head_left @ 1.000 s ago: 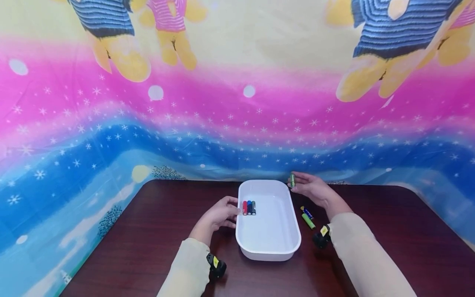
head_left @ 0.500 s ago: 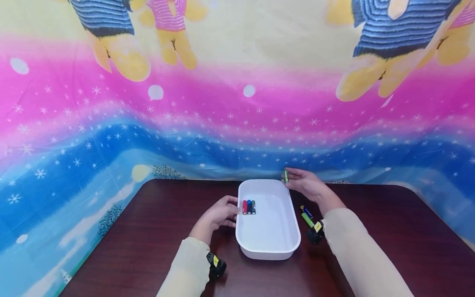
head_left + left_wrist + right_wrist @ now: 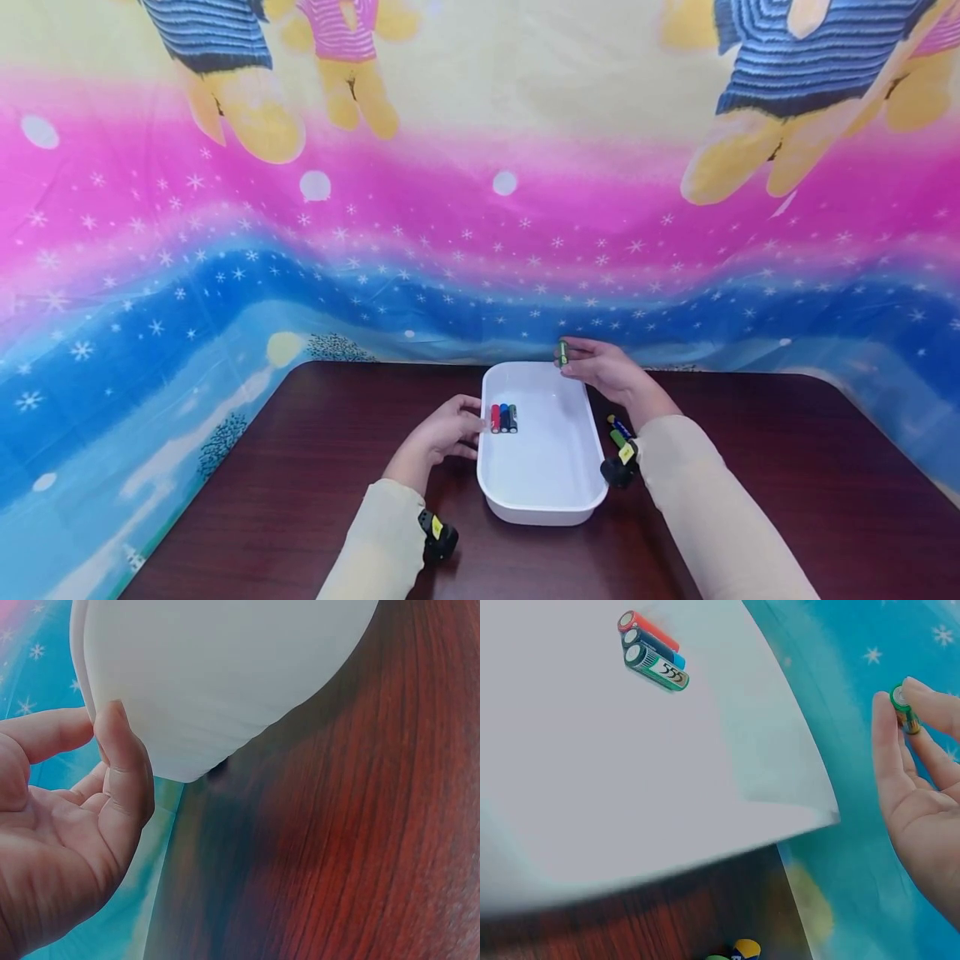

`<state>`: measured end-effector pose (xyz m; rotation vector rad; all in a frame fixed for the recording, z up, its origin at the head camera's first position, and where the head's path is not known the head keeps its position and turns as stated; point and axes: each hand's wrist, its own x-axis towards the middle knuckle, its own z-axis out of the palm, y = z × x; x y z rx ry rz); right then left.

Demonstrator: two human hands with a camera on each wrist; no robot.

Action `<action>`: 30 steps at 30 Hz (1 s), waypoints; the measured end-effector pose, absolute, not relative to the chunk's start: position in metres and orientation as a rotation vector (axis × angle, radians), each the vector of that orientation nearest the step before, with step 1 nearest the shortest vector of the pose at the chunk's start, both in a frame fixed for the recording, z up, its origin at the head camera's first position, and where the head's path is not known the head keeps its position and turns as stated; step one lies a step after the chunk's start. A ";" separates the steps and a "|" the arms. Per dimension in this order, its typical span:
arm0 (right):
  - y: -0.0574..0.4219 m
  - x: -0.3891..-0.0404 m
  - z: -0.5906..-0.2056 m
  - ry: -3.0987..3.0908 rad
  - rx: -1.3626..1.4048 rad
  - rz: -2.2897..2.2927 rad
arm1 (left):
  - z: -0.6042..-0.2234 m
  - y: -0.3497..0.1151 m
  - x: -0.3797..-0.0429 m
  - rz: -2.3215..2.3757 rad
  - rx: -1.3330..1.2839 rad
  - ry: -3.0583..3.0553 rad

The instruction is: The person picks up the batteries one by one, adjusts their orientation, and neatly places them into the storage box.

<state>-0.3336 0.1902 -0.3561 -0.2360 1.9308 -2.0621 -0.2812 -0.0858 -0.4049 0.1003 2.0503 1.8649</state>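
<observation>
A white plastic tray [image 3: 543, 467] stands lengthwise on the table. My left hand [image 3: 450, 429] is at its left side; in the left wrist view the thumb and a finger of that hand [image 3: 82, 802] pinch the tray's rim [image 3: 88, 667]. Above the tray's far right corner, my right hand [image 3: 603, 367] pinches a green battery [image 3: 563, 354] between thumb and fingers. The right wrist view shows this battery [image 3: 905, 710] end-on. Inside the tray, a red battery [image 3: 495, 418], a blue battery [image 3: 504, 418] and a dark green battery [image 3: 513, 418] lie side by side by the left wall.
Right of the tray, a blue-and-yellow battery [image 3: 619, 426] and a light green battery [image 3: 618, 438] lie on the dark wooden table [image 3: 337, 467], partly hidden by the right wrist's camera [image 3: 619, 467]. A patterned cloth [image 3: 450, 250] hangs behind the table.
My right hand has moved left with the green battery, from beside the tray's far right corner to over it. The left hand, tray and batteries inside have stayed put.
</observation>
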 end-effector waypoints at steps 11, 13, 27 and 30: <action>0.177 -0.337 -0.362 1.959 -0.246 -2.064 | -0.405 -0.085 -0.281 1.873 0.091 2.039; 0.174 -0.337 -0.363 1.949 -0.240 -2.074 | -0.405 -0.085 -0.281 1.874 0.094 2.036; 0.158 -0.339 -0.372 1.921 -0.182 -2.105 | -0.405 -0.085 -0.282 1.857 0.101 2.058; 0.156 -0.340 -0.375 1.900 -0.204 -2.113 | -0.405 -0.085 -0.281 1.860 0.100 2.058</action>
